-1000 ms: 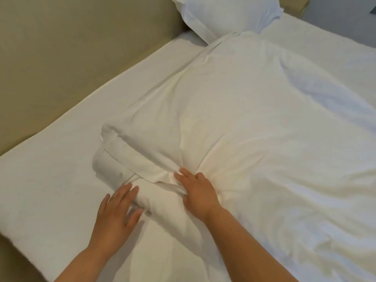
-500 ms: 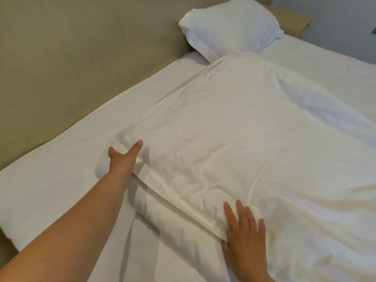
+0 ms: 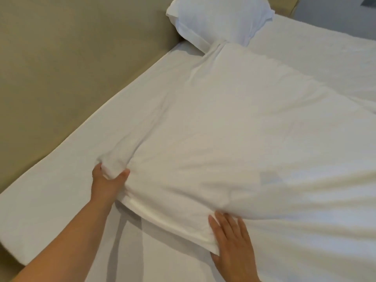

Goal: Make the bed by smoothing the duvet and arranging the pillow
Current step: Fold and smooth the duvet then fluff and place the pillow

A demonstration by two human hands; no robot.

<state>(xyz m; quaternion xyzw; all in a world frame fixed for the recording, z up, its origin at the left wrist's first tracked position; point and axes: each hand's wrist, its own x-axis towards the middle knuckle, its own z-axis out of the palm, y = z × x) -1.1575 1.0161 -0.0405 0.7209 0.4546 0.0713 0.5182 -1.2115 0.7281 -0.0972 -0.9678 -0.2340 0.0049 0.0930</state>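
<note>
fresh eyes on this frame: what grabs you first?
The rumpled white duvet fills most of the frame. At lower left the left hand grips its bunched corner, while the right hand lies flat on its near edge at bottom centre. A white pillow sits at the top, beside the beige panel.

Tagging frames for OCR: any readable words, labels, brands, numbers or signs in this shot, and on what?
None readable.
The duvet, pillow, bed sheet and beige wall are all plain, with no print, tag or logo showing.
The dark patch at the top right corner is cut off by the frame edge; no text can be made out on it.
</note>
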